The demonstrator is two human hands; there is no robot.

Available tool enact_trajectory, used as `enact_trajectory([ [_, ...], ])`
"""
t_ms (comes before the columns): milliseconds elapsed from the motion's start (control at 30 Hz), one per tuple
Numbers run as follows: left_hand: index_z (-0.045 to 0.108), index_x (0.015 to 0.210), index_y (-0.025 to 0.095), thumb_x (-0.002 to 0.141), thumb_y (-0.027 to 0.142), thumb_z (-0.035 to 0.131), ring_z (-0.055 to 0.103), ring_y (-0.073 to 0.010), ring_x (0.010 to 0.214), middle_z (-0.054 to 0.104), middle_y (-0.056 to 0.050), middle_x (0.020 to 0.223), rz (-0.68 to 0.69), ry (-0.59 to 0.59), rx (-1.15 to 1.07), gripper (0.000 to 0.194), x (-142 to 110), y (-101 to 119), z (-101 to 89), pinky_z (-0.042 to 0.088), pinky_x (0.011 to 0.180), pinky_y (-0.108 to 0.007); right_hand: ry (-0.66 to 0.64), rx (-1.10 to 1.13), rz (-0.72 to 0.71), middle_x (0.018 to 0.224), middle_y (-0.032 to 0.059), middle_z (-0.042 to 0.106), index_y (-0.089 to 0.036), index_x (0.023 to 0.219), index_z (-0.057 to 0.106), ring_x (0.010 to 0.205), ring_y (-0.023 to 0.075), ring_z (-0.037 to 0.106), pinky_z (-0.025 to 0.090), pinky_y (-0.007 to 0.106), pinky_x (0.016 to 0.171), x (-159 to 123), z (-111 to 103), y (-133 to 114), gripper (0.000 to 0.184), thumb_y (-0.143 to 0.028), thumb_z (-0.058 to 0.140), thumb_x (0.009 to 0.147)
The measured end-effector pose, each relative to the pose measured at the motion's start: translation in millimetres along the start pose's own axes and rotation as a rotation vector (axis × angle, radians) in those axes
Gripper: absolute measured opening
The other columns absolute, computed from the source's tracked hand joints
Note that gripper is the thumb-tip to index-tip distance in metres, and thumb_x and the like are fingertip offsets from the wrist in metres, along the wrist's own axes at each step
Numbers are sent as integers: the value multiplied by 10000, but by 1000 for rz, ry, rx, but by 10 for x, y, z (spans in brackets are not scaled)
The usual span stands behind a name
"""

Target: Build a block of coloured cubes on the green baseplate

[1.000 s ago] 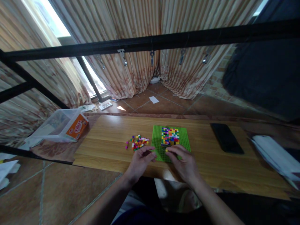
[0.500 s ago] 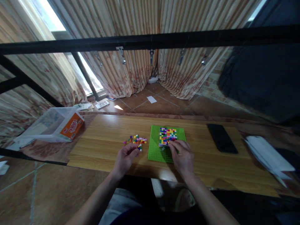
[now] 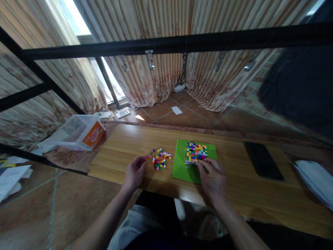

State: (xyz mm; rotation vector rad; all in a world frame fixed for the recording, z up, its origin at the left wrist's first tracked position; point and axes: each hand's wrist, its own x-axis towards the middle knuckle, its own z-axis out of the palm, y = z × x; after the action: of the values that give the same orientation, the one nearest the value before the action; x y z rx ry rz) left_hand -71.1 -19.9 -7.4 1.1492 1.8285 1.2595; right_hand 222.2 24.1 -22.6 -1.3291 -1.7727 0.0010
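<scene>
A block of small multicoloured bricks (image 3: 196, 152) stands on a green studded baseplate (image 3: 180, 168). My right hand (image 3: 213, 178) is at its front edge, thumb and fingers pinched together against the bricks; whatever lies between the fingertips is hidden. To the left, loose small bricks (image 3: 159, 163) lie in a pile on the wooden table. My left hand (image 3: 135, 172) is at the pile's left side, its thumb and forefinger closed on a small magenta brick (image 3: 147, 156).
A dark phone-like slab (image 3: 262, 160) lies on the table (image 3: 236, 187) to the right, with a white folded item (image 3: 313, 178) beyond it. A clear plastic box (image 3: 78, 133) with an orange label sits off the left end. A black metal bar (image 3: 166, 44) crosses ahead.
My left hand has gone from beside the baseplate to the pile's left side and closed on a magenta brick. My right hand has carried a yellow brick to the block's front edge.
</scene>
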Motion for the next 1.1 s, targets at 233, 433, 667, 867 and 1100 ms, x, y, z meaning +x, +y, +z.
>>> enact_trajectory([
  [233,690,999,181,819,349,573,662,-191,856,730,-48,932,120,7,178,272,-62,-42,18,516,806,-305,-28,-15,-9,948,64,693,-217,909,758,890,200,636,516,375,842,-8,-1,-6,239,-368,575,941],
  [433,672,954,187,860,296,525,672,-191,883,725,-65,972,271,78,290,206,-129,-107,97,527,829,-313,-42,-35,-35,985,71,692,-229,945,755,928,211,633,508,400,888,-25,-15,1,221,-333,560,948],
  [667,655,954,181,884,300,520,672,-192,882,716,-74,976,318,92,317,193,-121,-196,114,528,828,-324,17,45,-10,981,83,687,-196,988,740,907,200,647,542,379,861,-3,-38,-9,197,-306,585,936],
  [867,645,994,181,896,295,511,654,-180,855,706,-71,987,296,100,301,202,-146,-172,117,522,814,-317,-20,70,-73,1025,65,682,-263,1042,742,942,195,645,549,374,857,-23,-48,12,202,-267,568,940],
  [1100,650,1043,171,837,277,576,577,-146,707,609,-74,1000,209,270,329,244,-78,-151,95,521,705,-307,-47,32,-138,1030,68,681,-291,1076,740,940,213,643,551,398,855,-47,-39,69,223,-265,567,938],
])
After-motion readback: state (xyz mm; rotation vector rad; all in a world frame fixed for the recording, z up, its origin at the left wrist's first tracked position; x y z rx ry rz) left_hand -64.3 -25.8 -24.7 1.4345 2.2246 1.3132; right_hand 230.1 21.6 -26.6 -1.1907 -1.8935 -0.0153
